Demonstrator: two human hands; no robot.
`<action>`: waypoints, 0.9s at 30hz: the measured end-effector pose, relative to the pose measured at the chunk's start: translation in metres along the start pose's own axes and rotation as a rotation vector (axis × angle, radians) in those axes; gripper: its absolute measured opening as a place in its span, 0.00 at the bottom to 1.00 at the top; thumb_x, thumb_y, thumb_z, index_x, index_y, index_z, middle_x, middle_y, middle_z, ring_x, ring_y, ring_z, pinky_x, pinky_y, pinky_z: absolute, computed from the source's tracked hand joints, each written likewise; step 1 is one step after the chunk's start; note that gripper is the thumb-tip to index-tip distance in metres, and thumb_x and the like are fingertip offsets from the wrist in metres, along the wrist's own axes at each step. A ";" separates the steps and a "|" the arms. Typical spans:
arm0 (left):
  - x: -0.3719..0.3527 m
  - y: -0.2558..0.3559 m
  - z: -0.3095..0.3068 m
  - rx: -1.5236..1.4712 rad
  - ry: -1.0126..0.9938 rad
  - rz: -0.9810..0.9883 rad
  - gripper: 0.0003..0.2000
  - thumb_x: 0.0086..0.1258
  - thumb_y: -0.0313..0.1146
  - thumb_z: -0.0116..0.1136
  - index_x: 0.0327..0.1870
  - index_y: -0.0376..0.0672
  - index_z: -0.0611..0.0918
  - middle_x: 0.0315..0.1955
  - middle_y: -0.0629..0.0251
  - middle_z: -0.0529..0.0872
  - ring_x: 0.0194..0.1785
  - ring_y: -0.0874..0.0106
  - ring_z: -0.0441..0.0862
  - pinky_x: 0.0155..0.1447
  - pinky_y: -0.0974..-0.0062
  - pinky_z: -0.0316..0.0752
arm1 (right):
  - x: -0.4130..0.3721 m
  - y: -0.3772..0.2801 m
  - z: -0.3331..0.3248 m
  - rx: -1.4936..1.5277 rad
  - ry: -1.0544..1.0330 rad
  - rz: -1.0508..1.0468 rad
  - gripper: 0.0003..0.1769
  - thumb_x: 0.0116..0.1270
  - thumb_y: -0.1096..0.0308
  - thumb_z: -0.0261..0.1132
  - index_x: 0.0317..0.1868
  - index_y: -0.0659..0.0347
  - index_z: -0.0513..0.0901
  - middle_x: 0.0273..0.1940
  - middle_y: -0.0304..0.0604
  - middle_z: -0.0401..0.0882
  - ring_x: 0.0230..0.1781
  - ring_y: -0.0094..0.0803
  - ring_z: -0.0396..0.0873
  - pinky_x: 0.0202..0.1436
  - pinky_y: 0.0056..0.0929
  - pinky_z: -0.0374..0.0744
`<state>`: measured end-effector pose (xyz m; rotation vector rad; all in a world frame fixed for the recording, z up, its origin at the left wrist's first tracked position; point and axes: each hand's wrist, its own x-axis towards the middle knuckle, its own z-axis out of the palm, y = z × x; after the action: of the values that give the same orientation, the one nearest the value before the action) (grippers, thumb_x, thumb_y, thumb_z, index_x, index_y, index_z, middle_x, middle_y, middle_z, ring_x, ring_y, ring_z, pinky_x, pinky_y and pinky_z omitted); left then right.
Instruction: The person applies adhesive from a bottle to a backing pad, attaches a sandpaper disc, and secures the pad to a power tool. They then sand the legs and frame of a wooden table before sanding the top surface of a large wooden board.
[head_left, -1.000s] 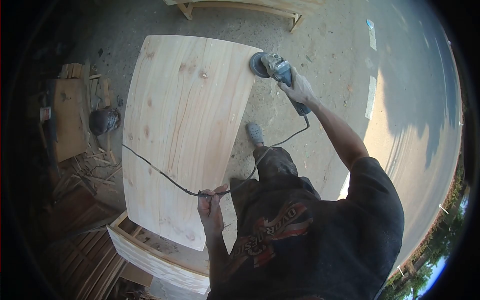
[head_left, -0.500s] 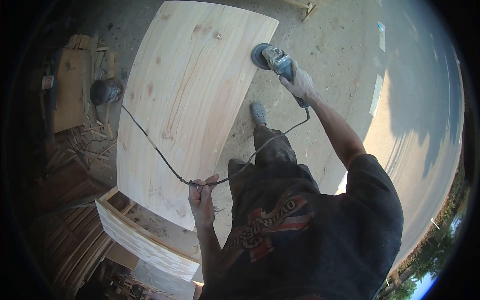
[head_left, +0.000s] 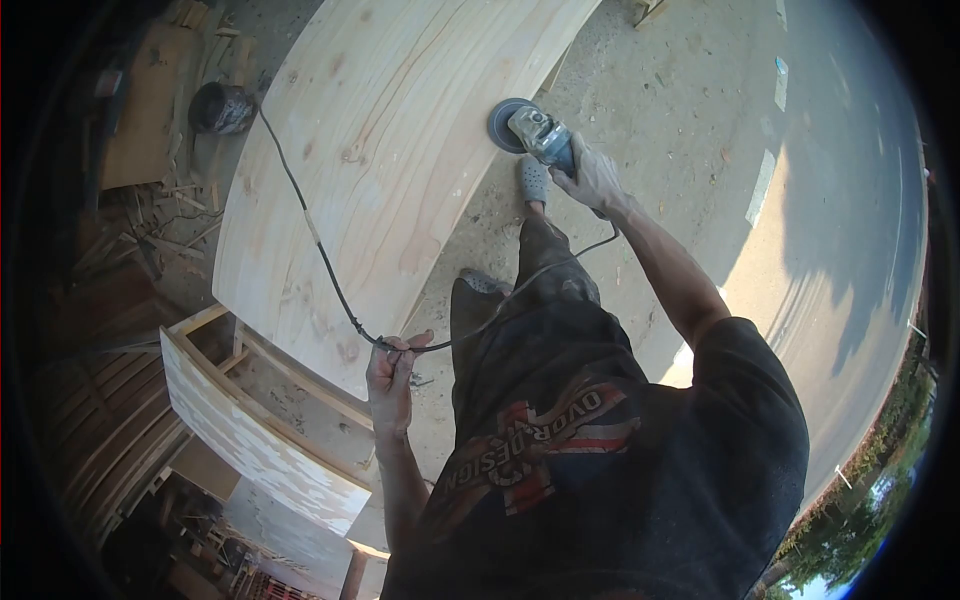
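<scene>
My right hand (head_left: pixel 592 178) is wrapped round the body of a blue-grey angle grinder (head_left: pixel 545 137). The grinder's round disc (head_left: pixel 512 125) lies over the right edge of a large pale wooden panel (head_left: pixel 400 130); whether it touches the wood cannot be told. In my left hand (head_left: pixel 392 375), near the panel's lower corner, a black power cord (head_left: pixel 330 270) is pinched between the fingers. The cord runs up across the panel on one side and loops over my legs to the grinder on the other.
A dark bucket-like container (head_left: pixel 221 108) stands left of the panel, near wood scraps (head_left: pixel 165 240) and a brown board (head_left: pixel 150 110). A wooden frame with a patchy white side (head_left: pixel 255 440) is at the lower left. A paved road (head_left: pixel 850 200) runs along the right.
The panel and frame appear shifted as the view moved. The grinder's disc now overlaps the panel's edge further down its length. My left hand still holds the cord, and my other foot shows.
</scene>
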<state>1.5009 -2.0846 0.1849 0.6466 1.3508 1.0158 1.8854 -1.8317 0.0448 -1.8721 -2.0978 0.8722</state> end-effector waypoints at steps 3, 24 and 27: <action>-0.026 -0.013 -0.021 -0.039 0.007 0.030 0.05 0.82 0.25 0.56 0.52 0.45 0.76 0.54 0.46 0.89 0.63 0.58 0.85 0.71 0.58 0.74 | -0.029 -0.021 0.022 -0.013 -0.010 -0.057 0.33 0.61 0.54 0.71 0.58 0.61 0.67 0.47 0.62 0.85 0.47 0.64 0.84 0.48 0.58 0.80; -0.082 -0.044 -0.102 -0.091 0.116 0.042 0.06 0.81 0.27 0.59 0.54 0.45 0.78 0.54 0.49 0.90 0.58 0.68 0.86 0.63 0.71 0.78 | -0.174 -0.155 0.136 -0.148 -0.337 -0.519 0.41 0.66 0.55 0.71 0.72 0.67 0.67 0.51 0.56 0.81 0.52 0.53 0.85 0.47 0.51 0.85; -0.076 -0.062 -0.117 -0.067 0.135 0.035 0.05 0.81 0.28 0.60 0.52 0.45 0.79 0.55 0.53 0.90 0.59 0.68 0.86 0.64 0.70 0.75 | -0.176 -0.165 0.122 -0.082 -0.361 -0.589 0.37 0.67 0.54 0.70 0.69 0.67 0.68 0.51 0.58 0.82 0.49 0.55 0.86 0.46 0.52 0.85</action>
<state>1.4065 -2.1991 0.1499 0.5612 1.4198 1.1454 1.7161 -2.0396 0.0769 -1.0574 -2.7132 1.0256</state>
